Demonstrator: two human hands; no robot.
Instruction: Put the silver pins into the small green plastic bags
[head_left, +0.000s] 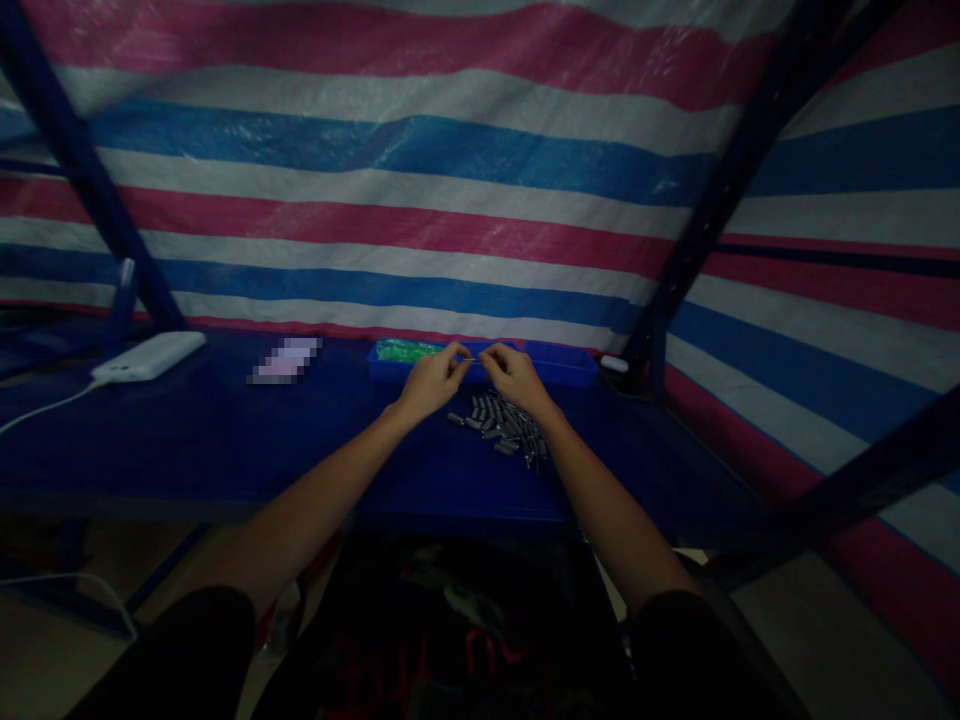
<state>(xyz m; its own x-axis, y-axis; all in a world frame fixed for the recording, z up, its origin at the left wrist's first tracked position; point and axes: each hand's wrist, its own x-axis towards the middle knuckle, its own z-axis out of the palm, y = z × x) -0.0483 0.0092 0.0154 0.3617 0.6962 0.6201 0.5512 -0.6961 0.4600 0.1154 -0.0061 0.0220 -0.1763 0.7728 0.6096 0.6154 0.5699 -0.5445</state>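
Fingertips of my left hand and my right hand nearly meet, both closed in a pinch on one thin metal pin that spans the gap between them. Its exact kind is too small to make out. Below and between the hands lies a loose pile of small grey metal cylinders, mixed with thin pins or screws on its right side. Just behind my hands stands a blue plastic tray; its left part holds green plastic-wrapped pieces.
The blue table carries a white power bank with a cable at the left, a blurred pinkish item, and a small white case at the right. Blue metal posts and a striped tarp close off the back and right.
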